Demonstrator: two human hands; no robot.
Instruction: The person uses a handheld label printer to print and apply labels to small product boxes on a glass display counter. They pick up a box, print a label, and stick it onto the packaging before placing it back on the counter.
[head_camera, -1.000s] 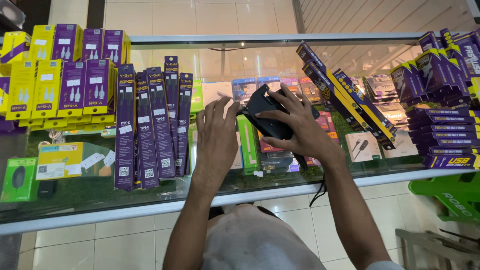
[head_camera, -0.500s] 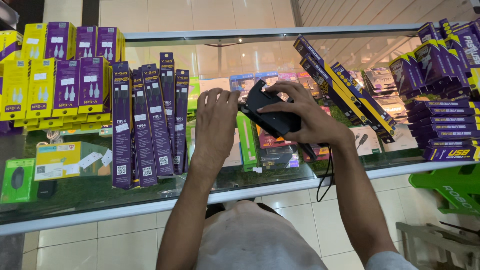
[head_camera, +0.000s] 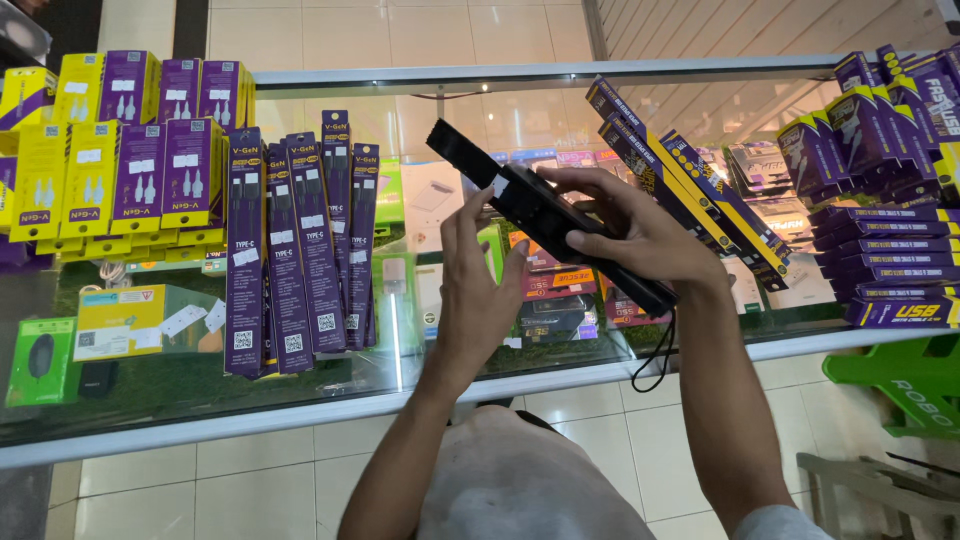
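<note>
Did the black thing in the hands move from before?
Yes. The long black object has swung out lengthwise, its far end now reaching up-left toward the tall purple packs standing on the glass counter.

Black gadget (head_camera: 545, 215) w/ white label patch; purple cable packs (head_camera: 300, 250), yellow-purple boxes (head_camera: 110, 180), green stool (head_camera: 900, 385), white floor tiles (head_camera: 300, 470).

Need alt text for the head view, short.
Over a glass display counter, a person's right hand grips a long black device with a dangling black cord, while the left hand rests its fingers against the device's near side. Purple and yellow packaged cables stand in rows on the counter to either side.
</note>
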